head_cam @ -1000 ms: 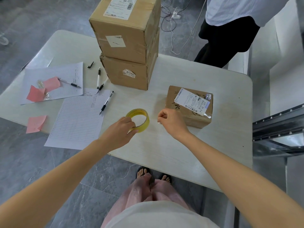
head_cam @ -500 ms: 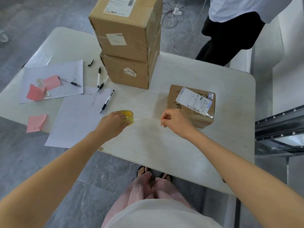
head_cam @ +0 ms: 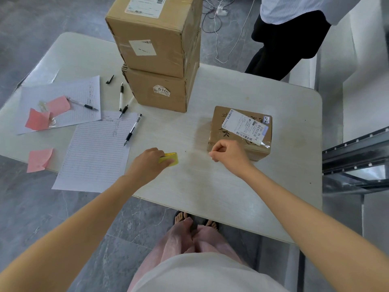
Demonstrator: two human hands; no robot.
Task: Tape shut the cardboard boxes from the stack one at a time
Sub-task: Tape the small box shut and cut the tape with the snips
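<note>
My left hand [head_cam: 148, 163] grips a yellow roll of clear tape [head_cam: 170, 159] just above the white table [head_cam: 221, 186]. My right hand [head_cam: 228, 153] is pinched shut on the free end of the tape, and a clear strip stretches between the two hands. A small cardboard box [head_cam: 242, 131] with a white shipping label lies right behind my right hand. At the back of the table stand two larger cardboard boxes, the upper one [head_cam: 155, 32] stacked on the lower one [head_cam: 162, 89].
Lined paper sheets [head_cam: 94, 152], several pens [head_cam: 132, 130] and pink sticky notes [head_cam: 39, 160] lie on the left of the table. Another person [head_cam: 290, 34] stands beyond the far right corner. A metal shelf frame [head_cam: 355, 161] is at the right.
My left hand has turned the tape roll edge-on and moved it left, away from my right hand. The strip between the hands has grown longer.
</note>
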